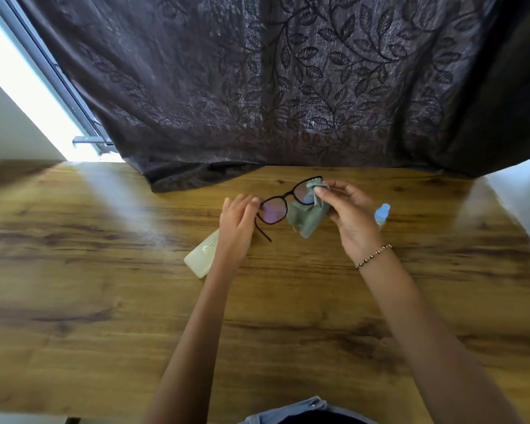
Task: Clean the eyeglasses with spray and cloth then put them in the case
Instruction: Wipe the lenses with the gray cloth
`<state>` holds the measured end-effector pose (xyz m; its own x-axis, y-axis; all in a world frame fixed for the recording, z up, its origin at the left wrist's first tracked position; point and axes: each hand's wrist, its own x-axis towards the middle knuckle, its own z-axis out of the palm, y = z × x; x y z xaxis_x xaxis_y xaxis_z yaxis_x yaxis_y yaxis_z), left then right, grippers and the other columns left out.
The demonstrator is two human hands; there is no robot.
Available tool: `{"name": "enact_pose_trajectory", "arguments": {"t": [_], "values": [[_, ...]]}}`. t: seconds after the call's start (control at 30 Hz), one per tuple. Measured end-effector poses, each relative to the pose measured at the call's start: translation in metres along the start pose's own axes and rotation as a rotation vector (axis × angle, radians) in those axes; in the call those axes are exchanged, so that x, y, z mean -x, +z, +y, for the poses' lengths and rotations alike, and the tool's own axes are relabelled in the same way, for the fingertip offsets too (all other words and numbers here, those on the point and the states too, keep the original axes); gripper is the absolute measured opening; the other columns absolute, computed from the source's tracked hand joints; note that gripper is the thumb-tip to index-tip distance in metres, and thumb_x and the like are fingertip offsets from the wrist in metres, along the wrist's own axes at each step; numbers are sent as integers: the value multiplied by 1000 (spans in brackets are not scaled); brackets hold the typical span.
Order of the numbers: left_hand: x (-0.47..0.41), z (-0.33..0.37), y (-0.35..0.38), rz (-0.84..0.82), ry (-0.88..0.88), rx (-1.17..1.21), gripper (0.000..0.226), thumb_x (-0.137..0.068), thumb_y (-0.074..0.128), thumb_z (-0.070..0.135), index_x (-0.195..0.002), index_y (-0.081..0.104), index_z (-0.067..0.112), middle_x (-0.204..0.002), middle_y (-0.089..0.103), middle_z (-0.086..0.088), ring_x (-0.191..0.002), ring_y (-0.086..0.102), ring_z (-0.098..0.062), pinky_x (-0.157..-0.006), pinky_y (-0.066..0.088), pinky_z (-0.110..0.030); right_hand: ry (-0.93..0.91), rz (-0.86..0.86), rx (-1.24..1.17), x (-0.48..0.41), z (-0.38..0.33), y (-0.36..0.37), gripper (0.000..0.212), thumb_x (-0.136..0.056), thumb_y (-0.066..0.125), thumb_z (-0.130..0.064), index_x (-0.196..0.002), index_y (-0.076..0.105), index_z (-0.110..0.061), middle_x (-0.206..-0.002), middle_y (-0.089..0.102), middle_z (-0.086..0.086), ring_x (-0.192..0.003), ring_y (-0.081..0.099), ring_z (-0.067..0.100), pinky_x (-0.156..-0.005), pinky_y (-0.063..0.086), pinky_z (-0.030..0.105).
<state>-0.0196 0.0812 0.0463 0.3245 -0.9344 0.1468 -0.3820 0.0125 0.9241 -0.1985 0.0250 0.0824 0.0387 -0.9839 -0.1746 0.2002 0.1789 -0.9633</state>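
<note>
Nearest to me, at the bottom edge of my head-camera view, is a strip of blue clothing (303, 411). Two bare forearms reach away from it over a wood-grain worktop (104, 301). The right wrist wears a thin beaded bracelet (374, 255). Further out, partly under the left wrist, a pale case (201, 255) lies flat on the worktop and looks closed. Past it, near the middle of the worktop, the left hand (237, 221) pinches the dark-framed eyeglasses (276, 209) at the outer end of one lens, its fingers (242, 201) curled close on the frame. One temple arm hangs down toward the wood. The right hand (349, 215) holds a grey-green cloth (306, 215), its fingers (334, 186) narrowed around a bunched fold pressed onto the other lens, and the rest of the cloth hangs below. Just beyond that hand a small spray bottle (382, 214) with a light blue cap stands upright, touched by nobody. Farthest off, a dark leaf-patterned curtain (288, 87) hangs with its hem on the worktop's far edge, beside a bright window (28, 96) at the left. I judge the task to be about midway. The wiping is in hand, which suggests the spraying is done, though I cannot see any wetness. What remains is finishing both lenses, opening the case, laying the eyeglasses inside and closing it.
</note>
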Motion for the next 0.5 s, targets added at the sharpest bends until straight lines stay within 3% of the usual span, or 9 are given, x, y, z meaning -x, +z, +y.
{"name": "enact_pose_trajectory", "arguments": {"t": [0.03, 0.13, 0.27, 0.37, 0.5], "values": [[-4, 3, -1, 1, 27, -91, 35, -102, 36, 31, -96, 68, 16, -103, 65, 5, -104, 45, -5, -99, 31, -37, 9, -8, -9, 0, 1, 1, 17, -78, 75, -6, -88, 66, -17, -94, 72, 6, -92, 66, 20, -93, 49, 47], [-16, 24, -4, -97, 117, -176, 37, -101, 41, 32, -85, 67, 12, -82, 62, 2, -89, 48, -12, -80, 35, -30, 13, -19, -58, 4, 4, 7, 17, -79, 72, -4, -88, 65, -16, -90, 71, 3, -87, 65, 17, -93, 50, 44], [-28, 36, -4, -272, 174, -250, 28, -100, 47, 25, -79, 63, 18, -73, 55, 13, -81, 49, -10, -73, 33, -24, -92, -3, -33, 9, 8, 10, 15, -82, 70, -4, -93, 66, -14, -86, 73, -2, -83, 68, 10, -79, 55, 30], [-28, 40, -3, -325, 163, -205, 28, -100, 46, 23, -77, 61, 19, -70, 56, 6, -68, 49, -8, -64, 35, -23, -280, 48, 117, 10, 6, 7, 15, -84, 70, -9, -99, 70, -12, -90, 74, -3, -85, 70, 8, -75, 55, 23], [-27, 45, 0, -297, 214, -205, 27, -101, 46, 22, -79, 61, 15, -73, 59, 1, -71, 53, -10, -69, 39, -24, -682, 130, 561, 12, 4, 4, 19, -88, 66, -14, -105, 71, -7, -102, 68, -5, -90, 66, 4, -83, 53, 18]]}}
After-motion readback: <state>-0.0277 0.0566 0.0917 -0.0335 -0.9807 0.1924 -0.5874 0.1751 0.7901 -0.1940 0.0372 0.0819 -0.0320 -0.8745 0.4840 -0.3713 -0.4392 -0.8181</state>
